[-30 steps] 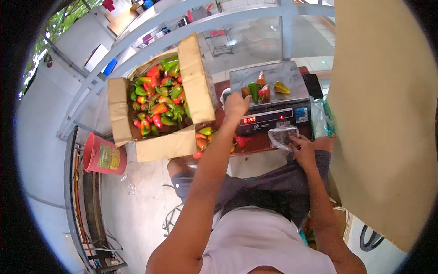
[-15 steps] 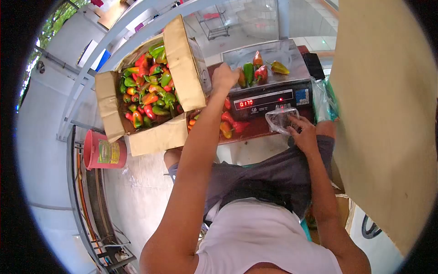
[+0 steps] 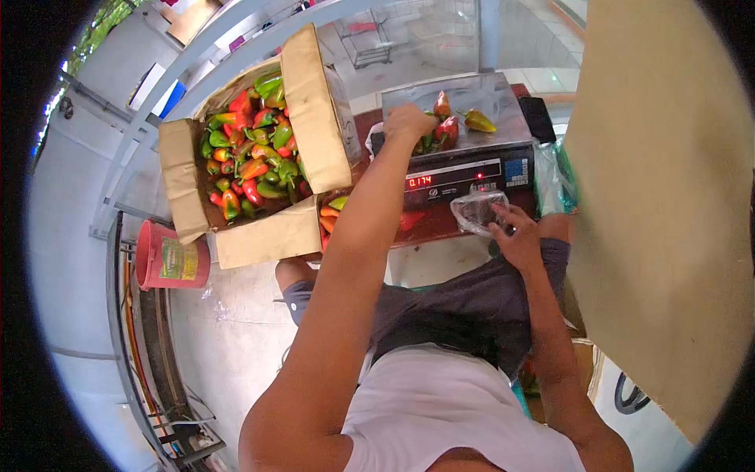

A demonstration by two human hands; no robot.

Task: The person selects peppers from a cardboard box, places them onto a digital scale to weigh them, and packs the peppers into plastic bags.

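My left hand reaches over the left part of the metal scale pan, right above a green pepper that it partly covers. Its fingers are bent down and mostly hidden, so their grip does not show. Beside it on the pan lie a red pepper, an orange-red pepper and a yellow-green pepper. In front of the scale, my right hand pinches the edge of a clear plastic bag. The red display reads 0.174.
An open cardboard box full of red, green and orange peppers stands at left. More peppers lie beside its flap, partly behind my left forearm. A pink bucket is on the floor. Plastic bags hang right of the scale.
My left hand has moved right from the pan's edge, over the peppers there. The display went from 0.170 to 0.174. My right hand keeps the bag in about the same place.
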